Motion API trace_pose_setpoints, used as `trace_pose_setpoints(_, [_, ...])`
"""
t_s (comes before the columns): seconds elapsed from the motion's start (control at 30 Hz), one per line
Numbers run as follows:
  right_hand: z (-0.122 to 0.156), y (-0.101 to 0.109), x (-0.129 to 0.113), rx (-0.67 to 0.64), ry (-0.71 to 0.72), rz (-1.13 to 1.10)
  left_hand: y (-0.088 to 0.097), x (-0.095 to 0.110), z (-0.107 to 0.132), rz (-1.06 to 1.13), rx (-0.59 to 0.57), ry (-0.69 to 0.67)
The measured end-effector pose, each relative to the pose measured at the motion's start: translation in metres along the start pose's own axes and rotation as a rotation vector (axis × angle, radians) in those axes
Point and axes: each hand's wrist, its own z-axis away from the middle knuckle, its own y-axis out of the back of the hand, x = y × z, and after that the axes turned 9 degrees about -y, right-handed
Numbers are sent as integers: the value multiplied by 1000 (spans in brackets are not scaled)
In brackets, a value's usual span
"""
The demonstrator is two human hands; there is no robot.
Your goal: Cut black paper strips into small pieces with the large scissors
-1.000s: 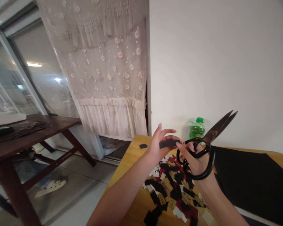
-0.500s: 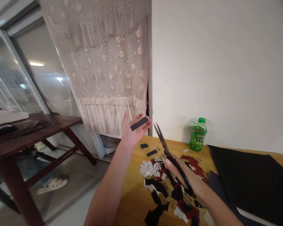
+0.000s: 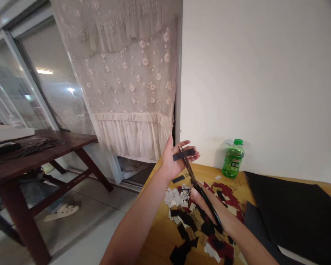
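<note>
Where scissor blades cross it, the black strip looks flat.

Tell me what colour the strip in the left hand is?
The strip in the left hand is black; the head view shows it best.

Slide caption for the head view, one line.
Right hand holds black-handled scissors across a black strip in the left hand, above cut scraps on a wooden table.
</note>
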Motion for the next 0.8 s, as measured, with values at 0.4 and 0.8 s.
trace_pose_setpoints(0.4, [0, -1, -5, 82, 11, 46, -7, -3, 6, -1, -77, 34])
trace_pose_setpoints(0.8, [-1, -1, -10, 69, 7, 94, -8, -5, 7, 13, -69, -6])
